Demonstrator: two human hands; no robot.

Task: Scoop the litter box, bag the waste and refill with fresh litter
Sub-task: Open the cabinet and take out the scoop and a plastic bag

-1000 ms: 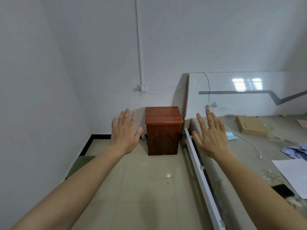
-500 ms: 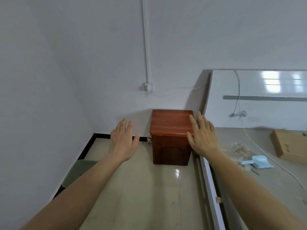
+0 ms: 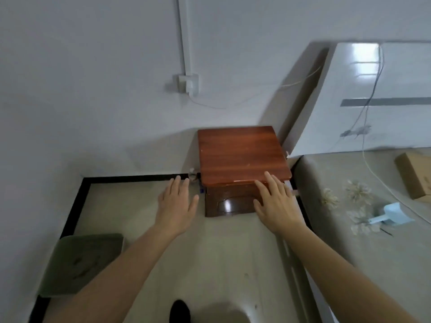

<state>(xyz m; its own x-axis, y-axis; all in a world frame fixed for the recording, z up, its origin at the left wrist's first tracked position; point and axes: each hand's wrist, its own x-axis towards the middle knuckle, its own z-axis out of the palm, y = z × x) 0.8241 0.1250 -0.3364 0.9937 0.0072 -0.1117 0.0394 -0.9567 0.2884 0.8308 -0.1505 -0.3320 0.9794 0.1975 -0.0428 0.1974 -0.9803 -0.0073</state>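
Pale walls meet in a corner over a beige tiled floor (image 3: 210,264) edged with black skirting. Low on the near left, pushed up against the left wall, lies a green tray (image 3: 81,264) that I take to be the litter box. It is blurred, so its contents cannot be made out. Tucked against the wall like that, it keeps the walkway free.

Well apart from it, on the grey bed surface (image 3: 338,252) at the right, rests a light blue scoop (image 3: 394,216) with its handle pointing left. It is probably the tool for the first step and has not yet been picked up. No bag or fresh litter shows.

Both arms stretch forward between the two. The left hand (image 3: 176,206) hangs over the floor with flat, straight fingers and holds nothing. The right hand (image 3: 277,206) is equally flat and empty, its fingers spread in front of the near edge of a red-brown wooden cabinet (image 3: 242,155); whether it touches the wood cannot be told. The pose looks like a starting position rather than a reach.

Farther out, a glossy white headboard (image 3: 373,78) stands to the cabinet's right, a cardboard box (image 3: 417,176) sits at the far right, and a thin cable (image 3: 373,169) trails down across the bed. A wall socket (image 3: 187,83) sits above the cabinet.
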